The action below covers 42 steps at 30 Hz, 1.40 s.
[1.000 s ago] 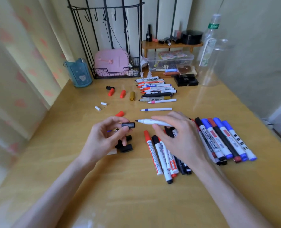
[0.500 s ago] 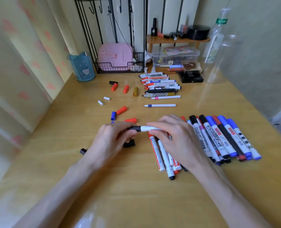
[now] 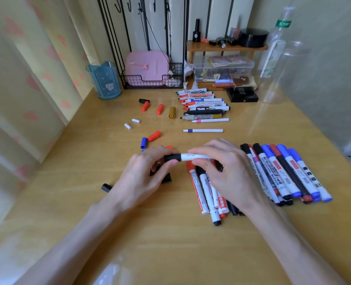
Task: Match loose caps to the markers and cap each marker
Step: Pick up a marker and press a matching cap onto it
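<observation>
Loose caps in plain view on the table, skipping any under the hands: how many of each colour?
Red caps: 3
Black caps: 2
White caps: 2
Blue cap: 1
Gold cap: 1
Total: 9
Others, partly hidden by the left hand, are uncounted.

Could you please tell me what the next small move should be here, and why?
Probably press the black cap home: the left hand pinches it on the end of the white marker gripped by the right hand, and I cannot tell whether it is fully seated.
</observation>
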Each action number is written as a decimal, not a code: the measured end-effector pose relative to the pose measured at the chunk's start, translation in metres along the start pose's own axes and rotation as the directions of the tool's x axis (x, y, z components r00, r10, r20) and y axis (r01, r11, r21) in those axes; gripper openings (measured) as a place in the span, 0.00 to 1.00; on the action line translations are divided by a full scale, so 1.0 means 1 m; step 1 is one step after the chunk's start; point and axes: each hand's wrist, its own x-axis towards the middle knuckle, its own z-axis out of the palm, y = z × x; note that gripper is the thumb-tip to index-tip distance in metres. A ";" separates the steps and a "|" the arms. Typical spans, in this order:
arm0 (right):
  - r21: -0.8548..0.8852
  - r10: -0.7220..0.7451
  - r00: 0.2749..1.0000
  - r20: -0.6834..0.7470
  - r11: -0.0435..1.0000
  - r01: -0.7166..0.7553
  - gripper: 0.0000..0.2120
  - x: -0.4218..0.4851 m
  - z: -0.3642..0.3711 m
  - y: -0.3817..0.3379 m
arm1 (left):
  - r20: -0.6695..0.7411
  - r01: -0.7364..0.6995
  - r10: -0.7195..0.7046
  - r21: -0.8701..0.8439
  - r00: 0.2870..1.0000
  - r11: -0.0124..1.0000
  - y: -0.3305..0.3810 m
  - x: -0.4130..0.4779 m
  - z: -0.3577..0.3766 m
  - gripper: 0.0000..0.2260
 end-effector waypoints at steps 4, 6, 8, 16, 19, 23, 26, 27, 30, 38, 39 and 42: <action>-0.063 0.055 0.997 -0.048 0.996 -0.058 0.10 -0.001 -0.004 0.005 | 0.055 0.059 -0.064 0.089 0.996 0.994 -0.023 -0.003 -0.015 0.10; -0.067 0.080 0.994 -0.069 0.994 -0.084 0.11 0.000 -0.006 0.006 | 0.086 0.085 -0.098 0.139 0.992 0.987 -0.034 -0.006 -0.018 0.09; -0.078 0.089 0.994 -0.060 0.992 -0.094 0.11 0.000 -0.006 0.004 | 0.106 0.074 -0.096 0.195 0.990 0.978 -0.039 -0.008 -0.016 0.09; -0.070 0.131 0.991 -0.022 0.989 -0.132 0.11 0.000 -0.004 0.000 | 0.011 0.161 -0.165 0.162 0.986 0.973 -0.047 0.005 -0.028 0.06; -0.072 0.142 0.990 -0.009 0.987 -0.142 0.11 0.001 -0.002 0.001 | -0.059 0.219 -0.212 0.187 0.976 0.958 -0.064 0.028 -0.028 0.07; -0.051 0.180 0.983 -0.023 0.982 -0.181 0.12 0.004 -0.003 0.006 | -0.075 0.284 -0.274 0.276 0.959 0.918 -0.097 0.077 -0.028 0.08; -0.024 0.199 0.978 -0.058 0.979 -0.201 0.11 0.006 -0.005 0.011 | -0.154 0.337 -0.305 0.271 0.940 0.902 -0.121 0.120 -0.025 0.09; -0.015 0.209 0.976 -0.064 0.978 -0.210 0.11 0.007 -0.006 0.012 | -0.171 0.360 -0.324 0.270 0.931 0.893 -0.127 0.134 -0.023 0.09; -0.021 0.233 0.969 -0.085 0.972 -0.235 0.11 0.009 -0.012 0.016 | -0.151 0.454 -0.428 0.309 0.891 0.836 -0.150 0.169 -0.019 0.16; -0.048 0.278 0.949 -0.150 0.957 -0.288 0.11 0.013 -0.017 0.026 | -0.006 0.403 -0.455 0.474 0.890 0.783 -0.183 0.209 -0.021 0.18; -0.045 0.278 0.950 -0.146 0.957 -0.287 0.11 0.012 -0.017 0.026 | -0.004 0.390 -0.441 0.472 0.898 0.791 -0.183 0.209 -0.022 0.16; -0.032 0.281 0.951 -0.128 0.957 -0.287 0.11 0.012 -0.015 0.025 | 0.077 0.286 -0.360 0.463 0.930 0.839 -0.178 0.199 -0.024 0.15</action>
